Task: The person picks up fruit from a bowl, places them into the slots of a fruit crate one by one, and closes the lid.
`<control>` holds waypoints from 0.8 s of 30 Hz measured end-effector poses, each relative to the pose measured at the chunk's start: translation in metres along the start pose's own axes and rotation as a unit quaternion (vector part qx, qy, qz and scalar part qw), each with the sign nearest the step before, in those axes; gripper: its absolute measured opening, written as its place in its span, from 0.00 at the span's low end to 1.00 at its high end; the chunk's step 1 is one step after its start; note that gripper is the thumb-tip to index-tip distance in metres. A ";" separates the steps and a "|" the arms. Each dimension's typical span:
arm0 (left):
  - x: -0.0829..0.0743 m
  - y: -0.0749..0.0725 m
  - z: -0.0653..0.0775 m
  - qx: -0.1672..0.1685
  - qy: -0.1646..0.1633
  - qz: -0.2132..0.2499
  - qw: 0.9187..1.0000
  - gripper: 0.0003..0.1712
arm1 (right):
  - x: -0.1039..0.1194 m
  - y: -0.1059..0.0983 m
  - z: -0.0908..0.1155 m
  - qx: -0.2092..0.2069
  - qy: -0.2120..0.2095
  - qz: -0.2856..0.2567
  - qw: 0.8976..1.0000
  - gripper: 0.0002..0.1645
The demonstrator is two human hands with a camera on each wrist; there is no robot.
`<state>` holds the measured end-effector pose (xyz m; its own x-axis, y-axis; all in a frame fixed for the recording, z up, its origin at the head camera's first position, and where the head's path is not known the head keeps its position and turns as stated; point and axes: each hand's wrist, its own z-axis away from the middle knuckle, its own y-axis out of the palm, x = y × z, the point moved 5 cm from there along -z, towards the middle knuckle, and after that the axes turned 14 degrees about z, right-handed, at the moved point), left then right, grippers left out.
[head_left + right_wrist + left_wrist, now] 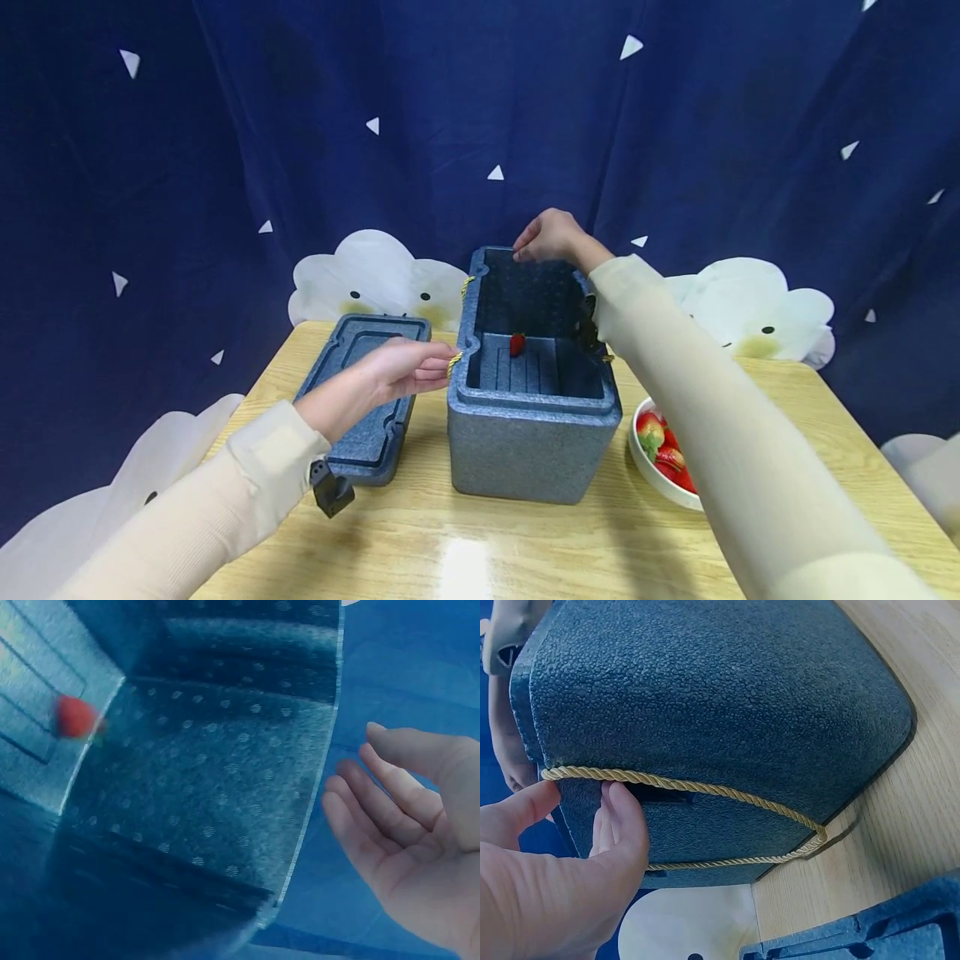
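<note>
Blue curtain (450, 108); relaxed left hand (405, 367) touches rope (731, 793) on box (532, 452); empty, loose right hand (551, 237) above it; best release strawberries (667, 457) low.

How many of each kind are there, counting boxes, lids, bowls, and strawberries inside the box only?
Box: 1
Lid: 1
Bowl: 1
Strawberry inside the box: 1
Total: 4

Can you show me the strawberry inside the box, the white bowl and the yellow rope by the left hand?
Strawberry (517, 345): head view, middle of its red body.
White bowl (671, 495): head view, its outer wall.
Yellow rope (739, 796): left wrist view, its upper strand.
</note>
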<state>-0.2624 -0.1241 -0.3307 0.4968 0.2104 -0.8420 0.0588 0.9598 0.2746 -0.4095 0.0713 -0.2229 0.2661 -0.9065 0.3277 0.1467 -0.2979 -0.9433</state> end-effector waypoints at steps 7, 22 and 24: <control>-0.001 -0.004 0.000 -0.006 -0.003 0.007 1.000 0.29 | 0.004 -0.015 0.009 0.032 -0.027 -0.020 0.999 0.16; -0.003 -0.012 0.001 -0.002 0.006 0.001 1.000 0.30 | -0.043 -0.025 0.065 0.014 -0.050 -0.003 0.999 0.15; -0.003 -0.012 0.001 0.001 0.008 0.000 1.000 0.30 | -0.053 -0.022 0.073 0.008 -0.048 0.002 0.999 0.14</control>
<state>-0.2640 -0.1367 -0.3315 0.4823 0.2144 -0.8494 0.0607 0.9591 0.2765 -0.3576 0.1479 -0.2156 0.3570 -0.8748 0.3275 0.1593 -0.2884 -0.9441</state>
